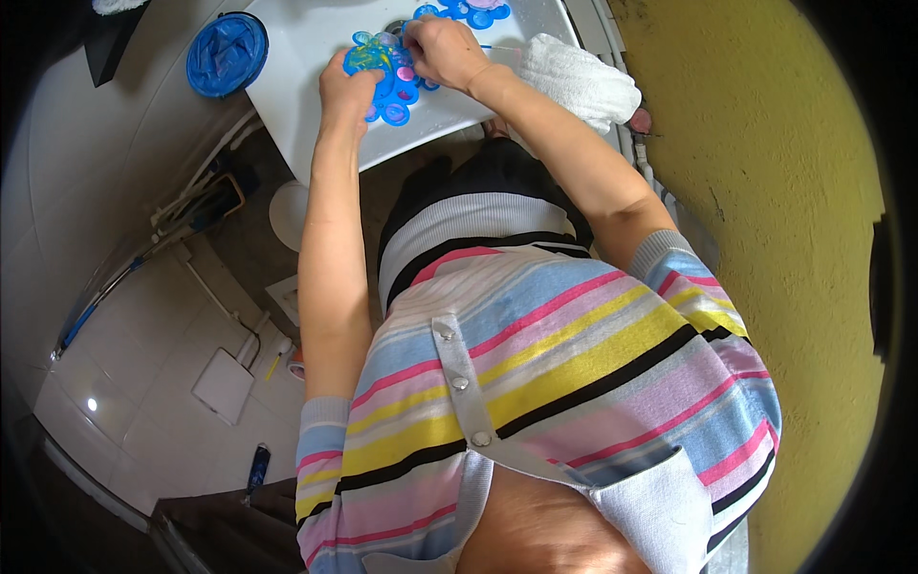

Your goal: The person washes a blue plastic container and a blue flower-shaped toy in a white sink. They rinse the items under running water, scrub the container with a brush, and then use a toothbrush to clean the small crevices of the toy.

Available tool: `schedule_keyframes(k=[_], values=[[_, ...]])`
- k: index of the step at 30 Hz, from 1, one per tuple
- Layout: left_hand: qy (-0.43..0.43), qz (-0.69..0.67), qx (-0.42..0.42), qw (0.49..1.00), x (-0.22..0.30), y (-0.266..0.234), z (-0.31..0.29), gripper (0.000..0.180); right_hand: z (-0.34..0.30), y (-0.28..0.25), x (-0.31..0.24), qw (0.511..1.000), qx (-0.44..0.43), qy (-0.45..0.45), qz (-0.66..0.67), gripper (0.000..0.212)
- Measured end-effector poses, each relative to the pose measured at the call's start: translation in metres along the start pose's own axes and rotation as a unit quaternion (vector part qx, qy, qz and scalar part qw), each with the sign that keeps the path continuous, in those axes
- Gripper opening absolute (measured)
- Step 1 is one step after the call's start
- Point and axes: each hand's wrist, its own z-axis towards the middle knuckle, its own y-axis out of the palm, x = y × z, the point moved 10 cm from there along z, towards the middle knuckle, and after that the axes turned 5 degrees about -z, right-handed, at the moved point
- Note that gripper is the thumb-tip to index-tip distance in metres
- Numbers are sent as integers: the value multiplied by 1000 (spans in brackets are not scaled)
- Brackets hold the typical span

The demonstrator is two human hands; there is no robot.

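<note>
My left hand (346, 88) grips the left edge of a blue paint palette (400, 94) with round wells, its thumb on top. Yellow, green and pink paint marks the palette. My right hand (446, 54) is beside its far right part, fingers curled and pointing down. A thin blue-and-clear stick, apparently a paintbrush (486, 47), runs out to the right from under this hand; its tip is hidden. Both hands are over a white sink (287, 96). Another blue palette piece (481, 15) with a pale pink well lies beyond my right hand.
A crumpled white towel (579, 82) lies on the sink's right side, near white pipes and a yellow wall (765, 191). Left of the sink is a round container with a blue bag (227, 55). A metal drain (395, 28) shows beyond the palette.
</note>
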Motion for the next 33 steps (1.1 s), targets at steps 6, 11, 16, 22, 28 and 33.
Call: schedule_keyframes(k=[6,11,16,22,28,33], values=[[-31,-82,-56,995,-23,0,16,45,-3,6,1,998,19,-49,22,15],[-96,-142,-112,979,-43,4,18,45,-7,6,3,995,33,-60,77,12],[-144,-190,-171,956,-67,16,22,42,-10,20,22,991,-4,3,131,13],[-99,-148,-83,980,-49,9,16,40,-16,4,21,997,18,51,61,14],[14,-131,39,991,-24,-10,8,38,-18,2,21,993,-17,80,90,12],[85,-68,76,991,-7,-12,0,36,-17,-4,0,998,-28,54,18,13]])
